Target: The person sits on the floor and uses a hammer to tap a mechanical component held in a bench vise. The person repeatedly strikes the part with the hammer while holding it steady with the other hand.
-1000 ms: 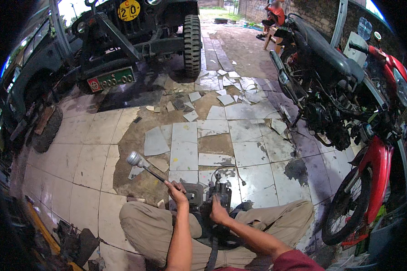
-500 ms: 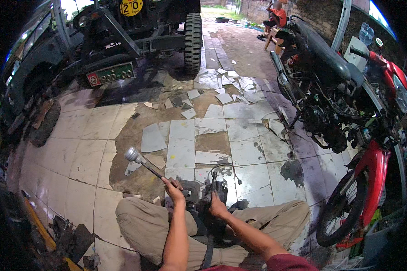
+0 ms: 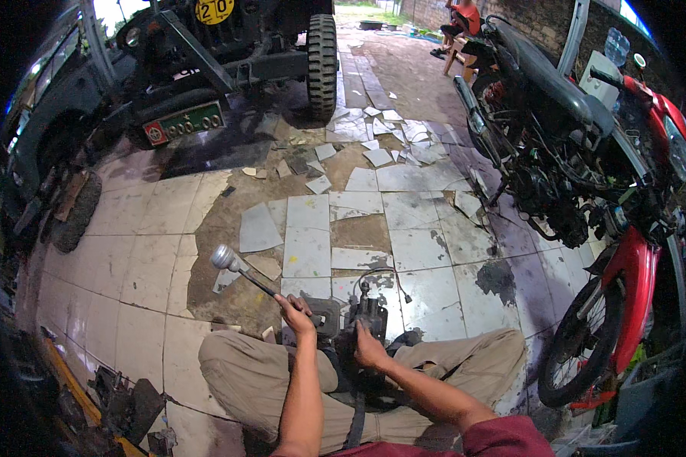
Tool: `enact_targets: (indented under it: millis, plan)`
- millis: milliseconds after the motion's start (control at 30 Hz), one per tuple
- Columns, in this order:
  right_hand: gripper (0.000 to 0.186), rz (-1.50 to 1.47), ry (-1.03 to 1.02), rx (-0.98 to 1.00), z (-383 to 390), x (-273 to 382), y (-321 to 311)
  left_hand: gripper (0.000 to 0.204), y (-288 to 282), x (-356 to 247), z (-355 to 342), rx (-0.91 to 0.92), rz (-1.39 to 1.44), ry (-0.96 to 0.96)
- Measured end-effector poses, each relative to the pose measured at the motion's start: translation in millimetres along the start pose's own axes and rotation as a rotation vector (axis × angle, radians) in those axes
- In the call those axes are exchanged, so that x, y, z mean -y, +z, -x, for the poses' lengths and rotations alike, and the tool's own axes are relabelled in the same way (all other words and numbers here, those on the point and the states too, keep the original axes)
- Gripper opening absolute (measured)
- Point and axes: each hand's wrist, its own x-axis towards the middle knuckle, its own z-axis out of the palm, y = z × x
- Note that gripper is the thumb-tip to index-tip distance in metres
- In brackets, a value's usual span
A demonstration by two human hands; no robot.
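Note:
I sit cross-legged on a cracked tile floor. My left hand grips the dark handle of a ratchet wrench; its shiny round head points up and to the left. My right hand presses down on a dark metal engine part resting between my knees. A thin wire loops from the top of that part. The wrench's lower end meets a grey block beside the part; the joint is hidden by my hand.
A red motorcycle stands close on the right, and a dark stripped motorcycle behind it. A dark off-road vehicle is parked at the back left. Loose tile shards lie ahead. Tools and parts lie at lower left. A person sits far back.
The wrench head has swung slightly lower and to the left. Both hands stay on the wrench and the engine part. The view has shifted a little.

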Motion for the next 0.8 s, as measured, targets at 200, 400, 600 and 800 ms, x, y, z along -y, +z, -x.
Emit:
enact_targets:
  millis: [200, 400, 600, 800]
  plan:
    - [0.085, 0.064, 0.037, 0.011, 2.3, 5.7, 3.3, 0.059, 4.9, -2.9, 3.6, -0.017, 0.008, -0.014]
    - [0.082, 0.072, -0.005, -0.055, -16.6, -24.9, 5.7, 0.059, 6.1, 6.5, -0.2, -0.028, 0.023, -0.011]
    - [0.081, 0.074, -0.067, -0.047, -2.1, -1.1, 1.4, 0.061, -1.9, 6.0, -2.3, 0.01, -0.029, 0.015]
    - [0.079, 0.056, -0.102, -0.043, 0.0, 0.5, 12.1, 0.06, 3.8, -5.1, 1.0, -0.032, -0.028, -0.008]
